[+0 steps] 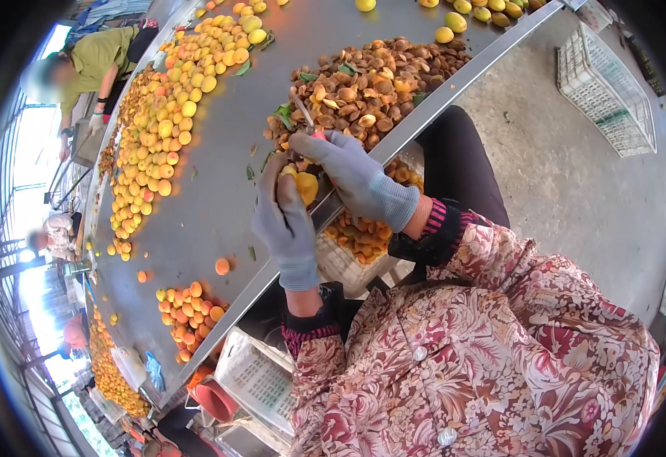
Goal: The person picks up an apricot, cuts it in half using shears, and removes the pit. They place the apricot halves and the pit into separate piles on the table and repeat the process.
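Observation:
In grey gloves, both of my hands meet over the edge of the metal table (219,152). My left hand (286,225) is closed on a yellow apricot (307,187), which looks partly opened. A small knife (302,111) with a reddish handle is gripped in my right hand (352,171), its blade pointing away from me over the pits. Just beyond my hands lies a heap of brown apricot pits (382,80) with a few green leaves. Under my wrists, a crate (348,272) holds orange apricot halves (360,236).
Whole apricots form a long pile (162,137) across the table and a smaller pile (188,312) at its near edge. A white crate (605,91) stands on the floor at right; another crate (253,377) and a red bucket (215,400) are below. A co-worker (101,65) stands opposite.

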Demonstrator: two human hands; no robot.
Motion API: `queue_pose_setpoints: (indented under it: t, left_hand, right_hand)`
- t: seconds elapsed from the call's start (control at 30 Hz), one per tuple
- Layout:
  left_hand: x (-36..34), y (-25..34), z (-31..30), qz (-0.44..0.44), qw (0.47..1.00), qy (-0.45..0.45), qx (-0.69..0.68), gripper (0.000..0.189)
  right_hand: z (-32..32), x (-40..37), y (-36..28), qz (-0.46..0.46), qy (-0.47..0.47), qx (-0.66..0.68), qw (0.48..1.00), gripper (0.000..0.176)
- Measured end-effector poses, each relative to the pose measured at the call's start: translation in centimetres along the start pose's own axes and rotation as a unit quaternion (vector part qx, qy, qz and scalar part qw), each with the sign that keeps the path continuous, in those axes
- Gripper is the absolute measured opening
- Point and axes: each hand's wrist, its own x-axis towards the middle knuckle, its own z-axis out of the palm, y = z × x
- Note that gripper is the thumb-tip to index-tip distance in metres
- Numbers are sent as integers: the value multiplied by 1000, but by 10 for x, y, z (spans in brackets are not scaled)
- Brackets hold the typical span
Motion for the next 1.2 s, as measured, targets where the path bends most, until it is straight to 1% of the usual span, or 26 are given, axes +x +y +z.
queue_pose_setpoints:
  t: [0.03, 0.07, 0.1, 0.13, 0.17, 0.23, 0.3, 0.33, 0.43, 0.5, 0.53, 0.57, 0.6, 0.63, 0.7, 0.73, 0.8, 0.87, 0.93, 0.97, 1.03, 1.07, 1.1, 1.13, 1.17, 1.2]
  left_hand:
    - [0, 1, -1, 46, 999, -2, 18, 28]
    - [0, 2, -2, 47, 999, -2, 18, 28]
    - [0, 2, -5, 84, 991, -2, 105, 30]
    - [1, 2, -6, 122, 974, -2, 192, 32]
    - [1, 0, -8, 121, 974, -3, 192, 32]
    - [0, -6, -10, 177, 942, 13, 286, 32]
    - [-2, -9, -10, 171, 949, 19, 263, 33]
    - [-3, -10, -10, 165, 956, 24, 240, 33]
    - [-2, -12, -6, 152, 954, 1, 259, 32]
    - [-1, -5, -6, 137, 948, -9, 286, 31]
    - [1, -1, -6, 122, 942, -20, 312, 31]
    - [2, -1, -6, 122, 943, -21, 310, 31]
    - [3, -2, -8, 138, 944, -56, 293, 31]
    - [5, -3, -11, 153, 944, -89, 277, 32]
    - [6, -6, -15, 164, 945, -115, 261, 32]
    - [7, -7, -17, 175, 944, -141, 243, 32]
    - [8, -5, -21, 164, 950, -148, 223, 32]
    - [6, -7, -19, 153, 955, -154, 202, 33]
    - [-2, -12, -12, 150, 975, -79, 143, 36]
    - [-7, -14, -7, 150, 975, -79, 142, 36]
    - [-15, -10, 6, -33, 998, -41, 17, 40]
    - [-17, -11, 11, -36, 998, -42, 17, 40]
    - [-16, -13, 18, -131, 983, -8, -125, 42]
    - [-16, -14, 22, -223, 938, 27, -263, 44]
    - [-18, -14, 21, -227, 937, 28, -262, 44]
    - [-13, -10, 19, -264, 926, 13, -271, 41]
  right_hand:
    - [1, -8, -9, -1, 0, 0, 1000, 29]
    - [2, -19, -20, 48, -49, -40, 997, 25]
    - [4, -26, -25, 98, -98, -78, 987, 22]
    - [5, -28, -24, 98, -97, -78, 987, 22]
    - [7, -29, -22, 89, -100, -39, 990, 22]
    - [12, -27, -16, 81, -104, 0, 991, 21]
    - [12, -20, -4, 48, -58, -19, 997, 20]
    - [9, -18, -1, 48, -56, -20, 997, 20]
    - [5, -12, 13, 2, -52, -40, 998, 18]
    - [6, -10, 18, -61, 52, -85, 993, 21]
    - [5, -10, 17, -61, 54, -85, 993, 21]
    - [4, -10, 14, -98, 52, -150, 982, 25]
    - [3, -11, 11, -134, 49, -215, 966, 28]
    - [2, -12, 6, -133, 50, -215, 966, 28]
    - [1, -12, -7, -112, 35, -387, 914, 32]
    - [3, -14, -12, -112, 35, -387, 915, 32]
    - [4, -17, -20, -85, -18, -455, 886, 34]
    - [4, -17, -20, -101, -18, -449, 887, 33]
    - [5, -17, -14, -118, -18, -445, 887, 33]
    - [6, -15, -5, -132, -1, -431, 893, 32]
    - [8, -17, -3, -142, 20, -416, 898, 32]
    - [9, -19, -4, -164, 37, -432, 886, 29]
    - [10, -20, -6, -186, 54, -448, 873, 27]
    - [8, -18, -2, -183, 54, -449, 873, 27]
    - [5, -16, 3, -203, 65, -456, 864, 25]
    - [6, -13, 4, -228, 75, -463, 853, 23]
